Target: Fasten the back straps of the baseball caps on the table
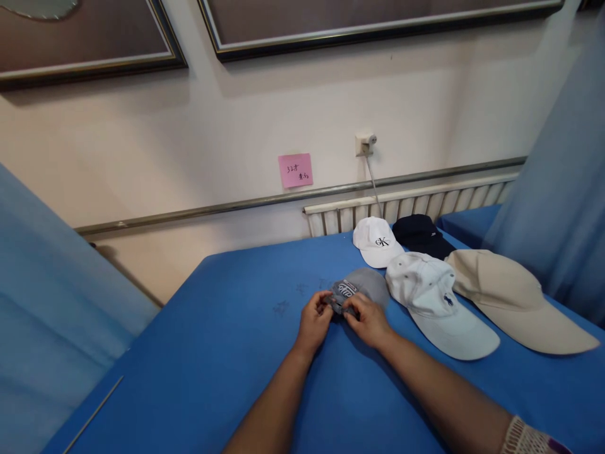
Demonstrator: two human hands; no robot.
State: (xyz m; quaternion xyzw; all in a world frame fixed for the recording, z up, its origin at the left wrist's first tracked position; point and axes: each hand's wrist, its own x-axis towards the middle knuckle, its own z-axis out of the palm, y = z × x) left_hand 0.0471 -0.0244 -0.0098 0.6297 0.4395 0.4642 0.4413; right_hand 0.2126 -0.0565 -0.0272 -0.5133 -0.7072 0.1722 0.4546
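Observation:
A grey baseball cap with white lettering lies on the blue-covered table, its strap side towards me. My left hand pinches the left part of the cap's back strap. On the strap's other side, my right hand is closed with thumb and fingers together. The strap's fastening between the fingertips is too small to make out. Just right of the grey cap sits a white cap with a dark horse-rider logo. Behind it are a white cap with black letters and a dark navy cap.
A beige long-billed cap lies at the right. The blue table cover reaches towards the wall, with a radiator and a metal rail behind. Blue curtains hang on both sides. A thin stick lies at the lower left.

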